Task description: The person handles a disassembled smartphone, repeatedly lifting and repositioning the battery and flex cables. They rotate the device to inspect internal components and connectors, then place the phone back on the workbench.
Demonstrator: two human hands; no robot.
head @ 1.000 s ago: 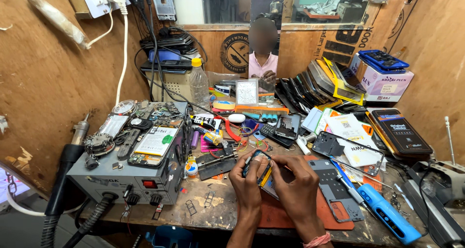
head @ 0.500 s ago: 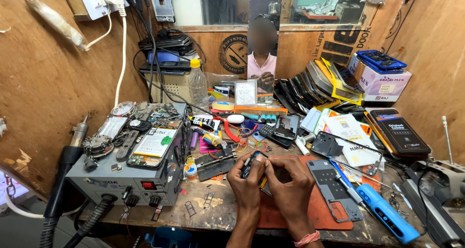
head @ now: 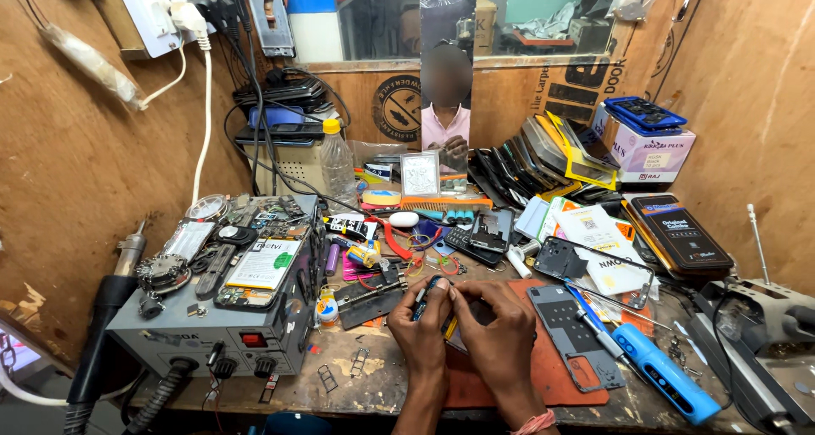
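Holding small dark phone part [head: 430,292] between both hands, I worked low at bench centre, above orange mat [head: 543,376]. Left hand [head: 422,325] curled shut, thumb and fingers pinching part. Right hand [head: 501,320] closed around its other side, fingertips [head: 458,292] touching it. Grey rework station [head: 216,337] sat just left; blue screwdriver [head: 662,376] lay to right, well apart.

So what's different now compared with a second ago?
Not much. The left hand and right hand have drawn closer together over the small dark part they pinch, the right hand shifting a little leftward. The grip is unchanged. The grey station, blue tool and bench clutter stayed put.
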